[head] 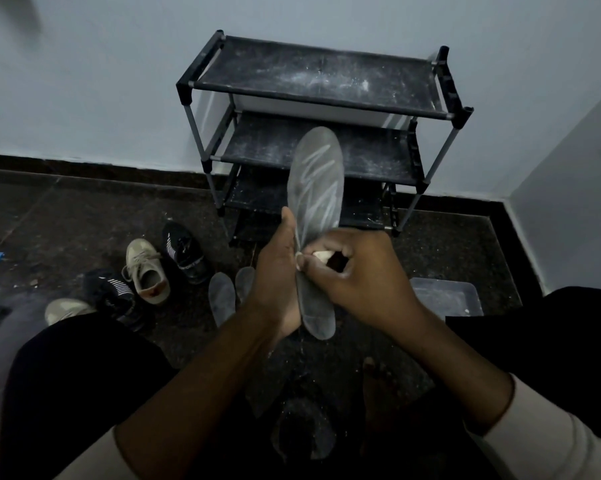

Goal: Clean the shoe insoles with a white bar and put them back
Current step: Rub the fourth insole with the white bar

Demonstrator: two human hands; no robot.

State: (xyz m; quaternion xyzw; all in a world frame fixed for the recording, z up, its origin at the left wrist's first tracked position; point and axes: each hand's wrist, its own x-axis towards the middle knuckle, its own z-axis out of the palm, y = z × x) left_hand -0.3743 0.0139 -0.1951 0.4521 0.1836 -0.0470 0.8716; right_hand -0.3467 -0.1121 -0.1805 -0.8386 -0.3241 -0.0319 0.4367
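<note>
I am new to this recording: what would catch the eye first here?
The grey insole, streaked white, stands in the centre, held by the left hand while the right hand pinches a white bar against it. Behind it, a black shoe rack dusted white stands at the wall.

A pale blue-grey wall (119,81) filled the upper part of the frame and met a second wall (569,220) at a corner on the right. A dark skirting band (84,164) ran along its foot above a dark speckled floor (84,220). At upper centre a black tiered rack (320,77) stood against the wall, its shelves streaked with white dust. The light was dim.
</note>
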